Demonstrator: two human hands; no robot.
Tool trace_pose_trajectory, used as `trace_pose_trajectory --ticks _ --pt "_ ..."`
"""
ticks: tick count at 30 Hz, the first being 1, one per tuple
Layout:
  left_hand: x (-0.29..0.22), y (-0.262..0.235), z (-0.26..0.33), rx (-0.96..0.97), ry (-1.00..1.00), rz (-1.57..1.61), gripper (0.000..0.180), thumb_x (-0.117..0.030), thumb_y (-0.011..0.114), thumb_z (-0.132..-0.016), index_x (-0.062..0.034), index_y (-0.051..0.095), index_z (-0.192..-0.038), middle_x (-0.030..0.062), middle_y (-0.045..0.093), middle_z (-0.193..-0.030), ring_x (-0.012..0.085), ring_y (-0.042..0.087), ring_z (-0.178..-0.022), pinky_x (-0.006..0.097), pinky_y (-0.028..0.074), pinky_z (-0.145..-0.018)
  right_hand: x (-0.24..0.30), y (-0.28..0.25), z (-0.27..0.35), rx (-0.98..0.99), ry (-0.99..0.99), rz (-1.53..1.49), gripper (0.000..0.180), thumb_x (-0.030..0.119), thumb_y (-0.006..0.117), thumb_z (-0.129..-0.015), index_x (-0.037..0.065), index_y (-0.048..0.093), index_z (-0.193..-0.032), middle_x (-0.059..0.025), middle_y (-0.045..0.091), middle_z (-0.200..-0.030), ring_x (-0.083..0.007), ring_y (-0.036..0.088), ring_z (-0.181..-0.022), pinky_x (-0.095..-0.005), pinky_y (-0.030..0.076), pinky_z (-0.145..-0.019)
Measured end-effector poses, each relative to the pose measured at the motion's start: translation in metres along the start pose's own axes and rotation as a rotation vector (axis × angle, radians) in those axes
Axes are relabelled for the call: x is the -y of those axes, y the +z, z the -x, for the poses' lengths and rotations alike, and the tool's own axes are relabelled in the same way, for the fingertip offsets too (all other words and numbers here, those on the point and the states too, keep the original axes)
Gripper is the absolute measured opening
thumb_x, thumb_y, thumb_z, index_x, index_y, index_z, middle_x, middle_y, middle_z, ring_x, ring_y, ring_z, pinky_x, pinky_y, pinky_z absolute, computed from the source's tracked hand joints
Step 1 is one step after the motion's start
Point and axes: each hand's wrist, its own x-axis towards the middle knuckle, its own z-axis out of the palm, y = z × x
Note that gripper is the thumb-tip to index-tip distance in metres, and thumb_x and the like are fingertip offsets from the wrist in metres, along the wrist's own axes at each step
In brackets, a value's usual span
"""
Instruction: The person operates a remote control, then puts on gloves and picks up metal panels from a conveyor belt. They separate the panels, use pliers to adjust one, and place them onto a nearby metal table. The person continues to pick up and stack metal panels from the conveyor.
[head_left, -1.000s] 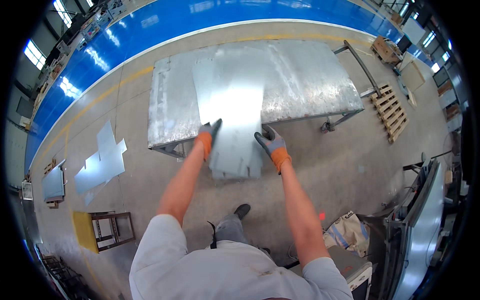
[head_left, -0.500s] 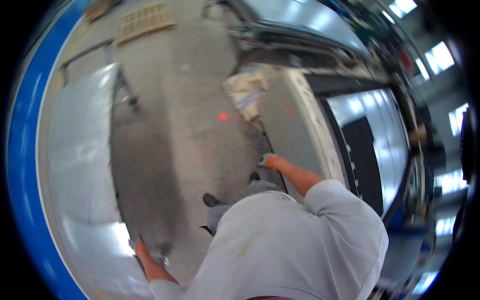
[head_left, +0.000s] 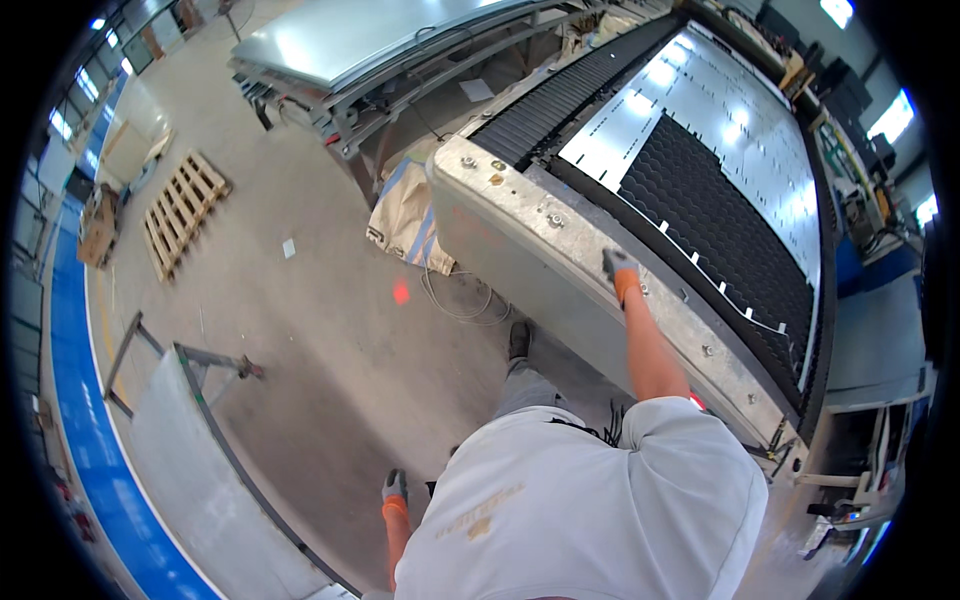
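Note:
My right hand [head_left: 619,268], in a grey glove with an orange cuff, is stretched forward over the pale metal rim [head_left: 560,222] of a large flatbed machine. Its fingers look loosely bent and apart, with nothing seen in them; whether they touch the rim is unclear. Low at my left side hangs my left hand [head_left: 395,488], gloved the same way, its fingers slack and empty. Inside the machine lies a shiny cut metal sheet [head_left: 735,125], beside a dark honeycomb-like bed [head_left: 715,200] whose edge carries small pale tabs.
A sheet-topped table [head_left: 170,440] stands to my left. Ahead are a rack with a large metal sheet [head_left: 350,40], a wooden pallet [head_left: 183,212] and a cardboard box [head_left: 98,228]. A beige sack [head_left: 410,215] and a loose cable [head_left: 465,315] lie by the machine's corner.
My view has turned right and closer to the machine. My right hand has risen from beside its side panel to over the rim. My left hand has come away from the left table's edge.

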Motion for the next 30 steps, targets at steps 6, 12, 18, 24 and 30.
trace_pose_trajectory --ticks 6,12,18,24,30 --pt "-0.132 0.035 0.024 0.004 0.111 -0.251 0.037 -0.041 0.071 -0.094 -0.0172 0.072 -0.123 0.0012 0.067 -0.085 0.0162 0.059 -0.07 0.035 0.048 -0.061 0.093 0.036 -0.169 -0.19 0.095 0.183 0.058 0.056 0.068 -0.088 0.006 0.074 -0.118 -0.0209 0.072 -0.12 -0.0392 0.065 -0.117 -0.0424 0.051 -0.098" --pt "-0.213 0.092 0.056 -0.077 -0.087 -0.299 0.037 -0.04 0.07 -0.095 -0.0156 0.071 -0.123 0.0017 0.068 -0.088 0.016 0.06 -0.074 0.034 0.049 -0.065 0.077 0.037 -0.313 0.014 0.344 0.416 0.067 0.061 0.059 -0.09 0.003 0.073 -0.121 -0.0225 0.068 -0.128 -0.0401 0.063 -0.122 -0.0471 0.05 -0.102" --pt "-0.279 0.166 0.037 -0.037 -0.13 -0.358 0.038 -0.039 0.07 -0.095 -0.014 0.071 -0.124 0.0022 0.069 -0.091 0.0158 0.061 -0.077 0.033 0.05 -0.068 0.062 0.055 -0.391 0.225 0.393 0.423 0.063 0.057 0.059 -0.09 0.002 0.074 -0.116 -0.0255 0.066 -0.128 -0.0393 0.066 -0.118 -0.0479 0.053 -0.099" --pt "-0.352 0.235 -0.016 0.115 0.007 -0.389 0.038 -0.038 0.07 -0.096 -0.0124 0.071 -0.124 0.0027 0.07 -0.094 0.0156 0.063 -0.081 0.033 0.05 -0.071 0.054 0.026 -0.42 0.13 0.304 0.015 0.05 0.031 0.059 -0.099 0.016 0.056 -0.146 -0.0235 0.062 -0.137 -0.0389 0.066 -0.117 -0.0469 0.052 -0.096" --pt "-0.388 0.248 -0.025 0.143 0.069 -0.457 0.039 -0.037 0.07 -0.097 -0.0108 0.071 -0.125 0.0031 0.071 -0.097 0.0154 0.064 -0.084 0.032 0.051 -0.075 0.108 0.038 -0.396 -0.099 0.12 -0.112 0.042 0.036 0.069 -0.092 0.012 0.071 -0.126 -0.0223 0.073 -0.114 -0.0379 0.07 -0.106 -0.0483 0.053 -0.09"
